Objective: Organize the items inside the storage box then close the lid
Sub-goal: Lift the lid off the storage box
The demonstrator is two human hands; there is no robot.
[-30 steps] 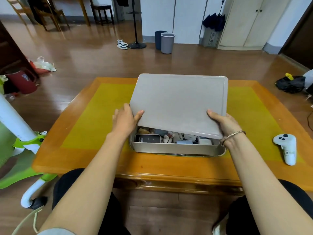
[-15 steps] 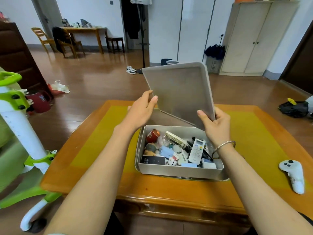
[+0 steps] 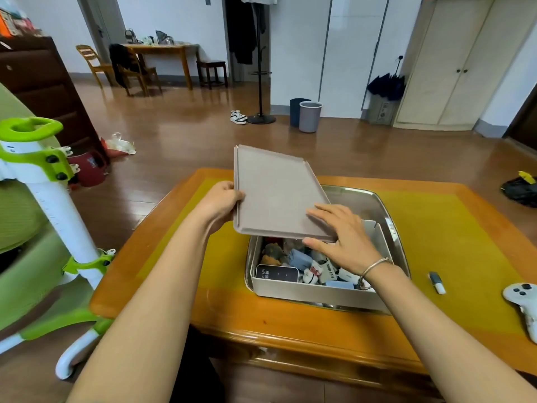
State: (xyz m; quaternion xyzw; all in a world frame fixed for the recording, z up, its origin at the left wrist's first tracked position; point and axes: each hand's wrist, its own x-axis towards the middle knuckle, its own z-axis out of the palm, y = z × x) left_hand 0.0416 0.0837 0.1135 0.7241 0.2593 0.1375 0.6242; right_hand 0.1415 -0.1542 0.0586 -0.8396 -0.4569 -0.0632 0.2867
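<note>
A beige storage box point(image 3: 319, 293) sits on a metal tray point(image 3: 386, 210) on the wooden table. It holds several small items, among them a black device point(image 3: 277, 274) at the front left and a blue pouch point(image 3: 299, 257). The grey-beige lid point(image 3: 276, 193) hangs tilted above the box's left rear, underside up. My left hand point(image 3: 222, 203) grips the lid's left edge. My right hand point(image 3: 345, 237) holds the lid's near right corner, fingers spread flat on top and thumb beneath. The lid hides the back of the box.
A white game controller point(image 3: 523, 301) and a small white-and-black stick point(image 3: 436, 283) lie on the yellow mat point(image 3: 450, 237) to the right. A green-and-white frame point(image 3: 58, 205) stands left of the table. Bins point(image 3: 309, 116) and a coat stand point(image 3: 260, 82) are far back.
The lid came off the box, swung up to stand nearly upright, and now has been turned underside up and shifted left. The head view rose, showing more of the room.
</note>
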